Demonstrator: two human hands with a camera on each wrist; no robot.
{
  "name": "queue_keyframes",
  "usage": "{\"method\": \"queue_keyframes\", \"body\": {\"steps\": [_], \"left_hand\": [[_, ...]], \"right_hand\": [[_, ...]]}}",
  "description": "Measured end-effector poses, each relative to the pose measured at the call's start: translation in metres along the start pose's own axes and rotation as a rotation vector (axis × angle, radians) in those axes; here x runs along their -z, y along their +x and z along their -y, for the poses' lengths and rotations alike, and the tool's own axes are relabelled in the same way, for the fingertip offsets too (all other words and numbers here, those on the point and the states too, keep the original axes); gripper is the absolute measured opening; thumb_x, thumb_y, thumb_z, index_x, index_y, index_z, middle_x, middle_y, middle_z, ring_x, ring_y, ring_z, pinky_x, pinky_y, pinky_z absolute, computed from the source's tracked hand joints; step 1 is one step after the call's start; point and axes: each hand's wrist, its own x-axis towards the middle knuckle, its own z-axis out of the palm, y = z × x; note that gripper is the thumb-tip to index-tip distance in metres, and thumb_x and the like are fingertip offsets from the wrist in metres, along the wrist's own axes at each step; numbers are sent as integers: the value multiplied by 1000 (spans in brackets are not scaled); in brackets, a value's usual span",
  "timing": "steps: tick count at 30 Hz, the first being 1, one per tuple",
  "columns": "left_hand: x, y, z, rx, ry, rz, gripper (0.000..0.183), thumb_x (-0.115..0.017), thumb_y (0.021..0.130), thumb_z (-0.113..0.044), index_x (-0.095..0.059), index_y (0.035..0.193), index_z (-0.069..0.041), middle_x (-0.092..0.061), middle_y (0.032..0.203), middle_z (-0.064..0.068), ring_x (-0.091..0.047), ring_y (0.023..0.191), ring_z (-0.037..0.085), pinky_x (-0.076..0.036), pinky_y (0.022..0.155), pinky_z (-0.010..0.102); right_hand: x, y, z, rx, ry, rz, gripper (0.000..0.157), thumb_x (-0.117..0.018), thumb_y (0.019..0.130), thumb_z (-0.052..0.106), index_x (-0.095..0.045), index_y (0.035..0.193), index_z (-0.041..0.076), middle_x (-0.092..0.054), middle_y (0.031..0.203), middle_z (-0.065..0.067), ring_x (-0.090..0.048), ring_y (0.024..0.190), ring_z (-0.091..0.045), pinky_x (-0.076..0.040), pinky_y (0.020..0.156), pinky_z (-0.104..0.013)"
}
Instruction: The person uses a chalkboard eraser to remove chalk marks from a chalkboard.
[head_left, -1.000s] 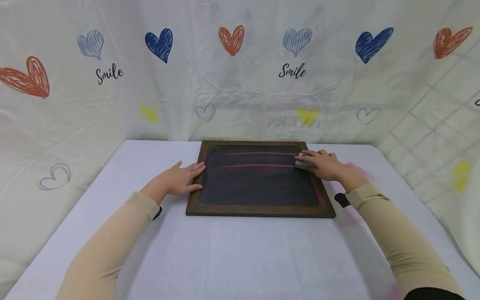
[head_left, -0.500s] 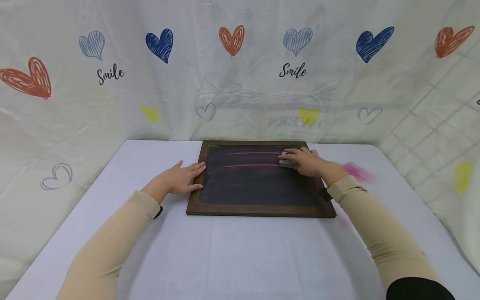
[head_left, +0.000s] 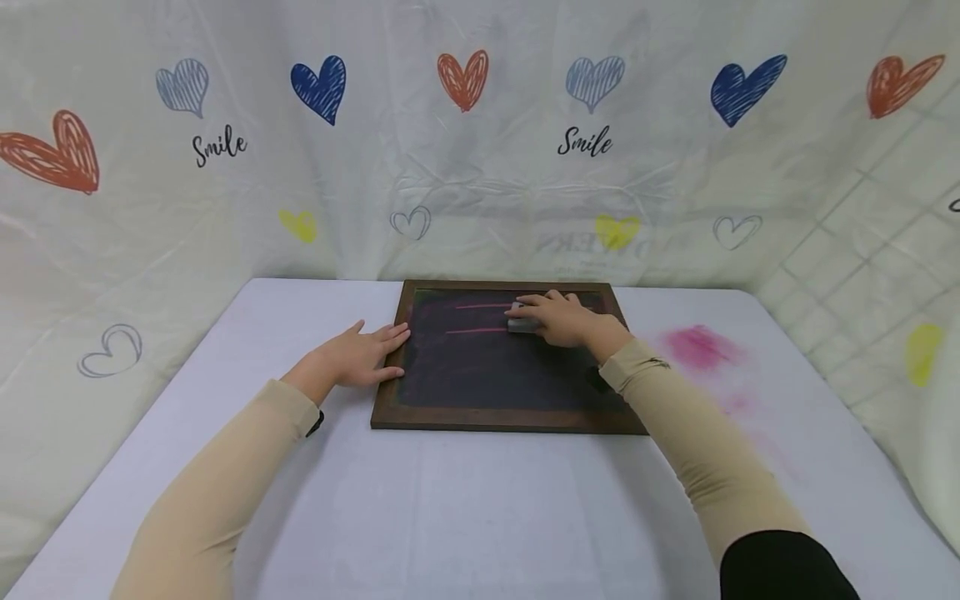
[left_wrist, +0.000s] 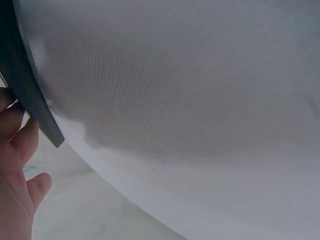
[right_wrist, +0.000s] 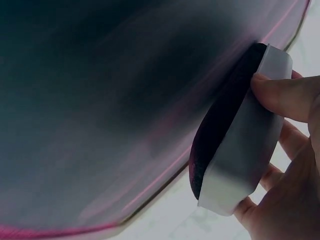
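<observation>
A blackboard (head_left: pixel 480 375) in a brown wooden frame lies on the white-covered table. Two pink chalk lines (head_left: pixel 477 331) run across its upper half, reaching up to a board eraser (head_left: pixel 522 323). My right hand (head_left: pixel 564 321) grips that eraser by its grey back. In the right wrist view, thumb and fingers clasp the eraser (right_wrist: pixel 245 145) from both sides, its dark felt against the board; faint pink streaks show there. My left hand (head_left: pixel 363 357) rests with spread fingers on the frame's left edge. The left wrist view has its fingers (left_wrist: pixel 27 140) against the dark frame edge (left_wrist: pixel 30 85).
Pink chalk dust (head_left: pixel 701 347) stains the tablecloth right of the board. Behind the table hangs a white curtain (head_left: pixel 510 167) printed with hearts and the word Smile. The white table (head_left: pixel 450 508) extends in front of the board.
My right hand has slid the eraser leftward along the two pink lines, and they look shorter on the right. The left hand has stayed at the frame.
</observation>
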Motion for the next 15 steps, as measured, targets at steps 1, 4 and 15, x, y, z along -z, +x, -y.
{"method": "queue_keyframes", "body": {"steps": [1,4,15], "left_hand": [[0,0,0,0,1,0,77,-46,108,-50,-23,163,-2,-19,169,16,-25,153,32,-12,119,67],[1,-1,0,6,-2,9,76,-46,108,-49,-22,163,-2,-18,169,15,-25,153,32,-11,119,67],[1,0,-2,22,8,15,76,-45,108,-49,-22,163,-2,-18,169,15,-27,152,32,-13,119,66]], "right_hand": [[-1,5,4,8,-9,2,57,-56,105,6,-44,158,23,-28,166,-14,-40,133,-41,-34,102,-61],[-1,21,18,28,-33,16,57,-54,106,8,-42,159,26,-26,167,-10,-39,134,-39,-34,103,-59],[-2,63,83,122,-108,34,61,-52,109,12,-32,163,31,-21,169,-2,-34,143,-35,-29,113,-58]]}}
